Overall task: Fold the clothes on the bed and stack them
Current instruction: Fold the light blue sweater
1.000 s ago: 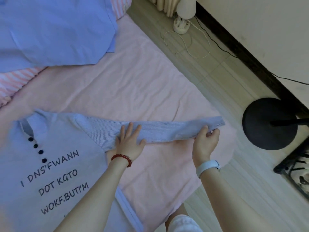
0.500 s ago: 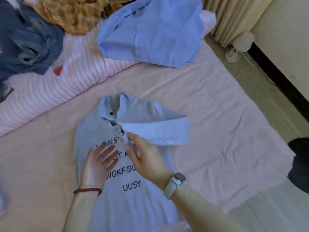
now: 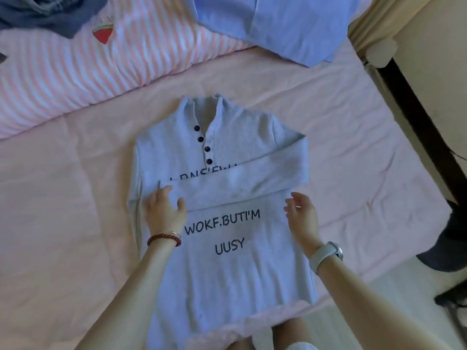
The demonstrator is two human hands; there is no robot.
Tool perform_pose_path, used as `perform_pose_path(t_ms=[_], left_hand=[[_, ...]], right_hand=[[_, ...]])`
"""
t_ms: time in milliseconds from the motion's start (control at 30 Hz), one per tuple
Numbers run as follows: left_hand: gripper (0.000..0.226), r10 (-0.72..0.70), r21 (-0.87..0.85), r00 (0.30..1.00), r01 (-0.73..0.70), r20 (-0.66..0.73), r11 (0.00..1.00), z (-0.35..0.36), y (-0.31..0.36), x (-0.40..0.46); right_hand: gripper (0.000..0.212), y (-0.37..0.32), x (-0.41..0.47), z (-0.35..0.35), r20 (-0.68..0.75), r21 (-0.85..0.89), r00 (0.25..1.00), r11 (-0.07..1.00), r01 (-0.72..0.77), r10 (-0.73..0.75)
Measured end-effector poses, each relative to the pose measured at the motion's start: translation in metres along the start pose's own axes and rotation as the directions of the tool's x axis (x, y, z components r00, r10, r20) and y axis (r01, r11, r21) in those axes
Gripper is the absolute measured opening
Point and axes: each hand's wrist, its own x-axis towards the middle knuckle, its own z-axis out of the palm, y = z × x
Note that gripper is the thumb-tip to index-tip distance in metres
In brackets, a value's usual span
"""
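A light blue knit sweater (image 3: pixel 227 261) with dark buttons and black lettering lies flat, front up, on the pink bed sheet (image 3: pixel 75 223). Its right sleeve (image 3: pixel 240 185) is folded across the chest, cuff toward the left. My left hand (image 3: pixel 164 210), with a red bead bracelet, rests with straight fingers on the sweater at the sleeve's cuff end. My right hand (image 3: pixel 302 218), with a white watch on its wrist, hovers over the sweater's right edge just below the sleeve, fingers relaxed and holding nothing.
A pink-and-white striped quilt (image 3: pixel 75 66) lies across the far left of the bed. On it sit a dark blue garment (image 3: pixel 45 13) and a light blue shirt (image 3: pixel 290 24). The bed's right edge meets the floor, with a dark lamp base (image 3: pixel 449 243) there.
The sleeve that was stretched out to the right now lies folded across the sweater's chest. My right hand let go of it and moved to the sweater's right side. The view has shifted left.
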Motion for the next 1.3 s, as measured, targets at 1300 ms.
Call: perform_pose_path(t_ms=[1300], left_hand=[[0.049, -0.274, -0.103, 0.947, 0.260, -0.167, 0.960, -0.011, -0.095, -0.102]], right_hand=[[0.062, 0.031, -0.045, 0.072, 0.685, -0.646, 0.686, 0.233, 0.727, -0.244]])
